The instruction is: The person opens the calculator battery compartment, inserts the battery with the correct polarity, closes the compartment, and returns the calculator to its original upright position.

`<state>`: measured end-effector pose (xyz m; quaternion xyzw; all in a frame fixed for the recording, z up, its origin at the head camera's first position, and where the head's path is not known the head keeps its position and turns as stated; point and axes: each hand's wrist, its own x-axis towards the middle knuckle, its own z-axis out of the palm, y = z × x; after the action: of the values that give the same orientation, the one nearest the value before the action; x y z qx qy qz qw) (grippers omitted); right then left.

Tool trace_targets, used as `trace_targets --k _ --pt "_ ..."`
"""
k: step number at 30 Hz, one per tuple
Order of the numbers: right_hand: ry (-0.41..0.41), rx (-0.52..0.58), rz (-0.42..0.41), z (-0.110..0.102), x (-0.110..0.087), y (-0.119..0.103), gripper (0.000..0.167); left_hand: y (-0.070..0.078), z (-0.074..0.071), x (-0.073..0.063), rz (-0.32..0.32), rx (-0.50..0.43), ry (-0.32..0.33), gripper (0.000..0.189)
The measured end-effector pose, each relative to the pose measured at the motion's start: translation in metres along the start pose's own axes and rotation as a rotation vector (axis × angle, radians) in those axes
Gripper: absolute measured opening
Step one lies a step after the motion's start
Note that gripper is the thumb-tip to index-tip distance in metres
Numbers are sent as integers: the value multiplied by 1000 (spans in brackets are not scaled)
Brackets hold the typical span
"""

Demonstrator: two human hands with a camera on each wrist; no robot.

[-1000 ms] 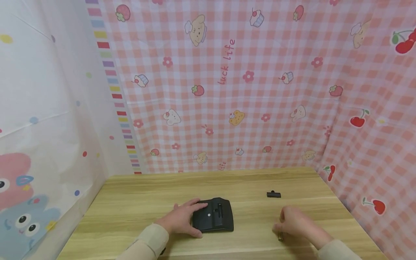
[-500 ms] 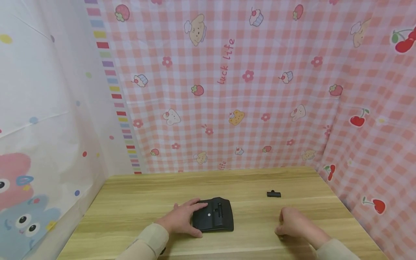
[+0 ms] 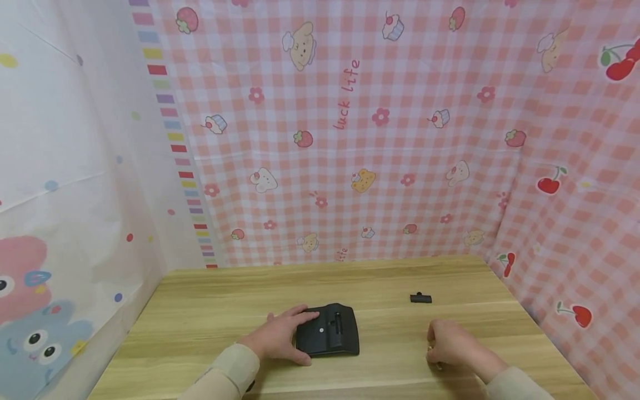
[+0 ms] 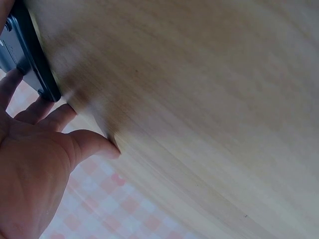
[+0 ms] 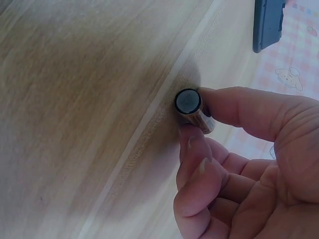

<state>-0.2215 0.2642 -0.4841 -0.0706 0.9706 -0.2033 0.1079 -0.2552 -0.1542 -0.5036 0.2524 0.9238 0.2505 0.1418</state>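
A flat black device (image 3: 325,347) lies back side up on the table in the head view, its narrow battery slot (image 3: 338,323) uncovered. My left hand (image 3: 280,336) spreads over its left part, index finger on top and thumb at the near edge. In the left wrist view the outer fingers (image 4: 89,142) reach past the device to the tabletop. Right of the device my right hand (image 3: 452,344) pinches a small cylindrical battery (image 5: 203,121) between thumb and fingers, close to the wood. Its flat metal end (image 5: 189,101) faces the right wrist camera.
A small black battery cover (image 3: 421,299) lies on the wooden table (image 3: 380,283), farther back than the right hand. Pink checked cloth (image 3: 350,211) hangs behind and to the right, white cloth (image 3: 110,194) to the left. Something dark (image 3: 250,386) shows beside the left sleeve.
The battery has turned in my right hand: it first pointed down below the fingers, then was hidden, and now only an end peeks out. The right hand shifted slightly; the left stayed still.
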Motion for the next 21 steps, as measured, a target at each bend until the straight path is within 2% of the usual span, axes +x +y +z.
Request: trace_targets --k 6,14,21 --pt "-1 1 -1 -3 -6 -8 27 0 0 1 -3 6 2 98" --pt "26 1 -31 0 -6 -5 26 -1 0 1 -7 5 -4 98" --pt "16 11 -23 1 -5 -4 25 0 0 0 -3 12 0 98"
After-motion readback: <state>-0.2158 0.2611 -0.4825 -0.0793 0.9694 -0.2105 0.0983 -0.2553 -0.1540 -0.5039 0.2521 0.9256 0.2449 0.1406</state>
